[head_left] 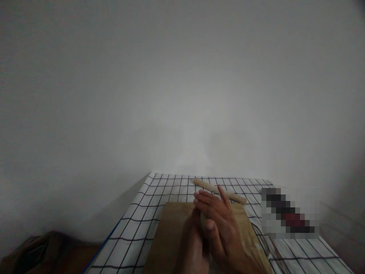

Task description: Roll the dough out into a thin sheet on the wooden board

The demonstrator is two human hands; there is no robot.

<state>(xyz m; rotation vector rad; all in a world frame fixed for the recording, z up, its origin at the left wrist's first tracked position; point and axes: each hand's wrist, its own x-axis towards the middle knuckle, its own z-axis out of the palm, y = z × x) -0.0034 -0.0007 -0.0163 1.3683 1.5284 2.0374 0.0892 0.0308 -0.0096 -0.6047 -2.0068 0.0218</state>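
Above the wooden board [168, 228], my two hands are pressed palm to palm. A pale piece of dough [203, 220] shows in the narrow gap between them, mostly covered by the palms. My left hand [192, 238] is cupped against it from the left, its fingers largely hidden. Over it from the right lies my right hand [221, 224], with long fingers stretched across and one finger lifted. Just beyond the hands, a wooden rolling pin [203, 185] rests slantwise behind the board.
A white cloth with dark grid lines [134, 224] covers the table. At the right lies a pixelated dark and red object [291, 215], its kind unreadable. A thin cord [269, 245] runs beside the board. A pale wall [182, 95] stands behind; dark items [40, 251] are low at the left.
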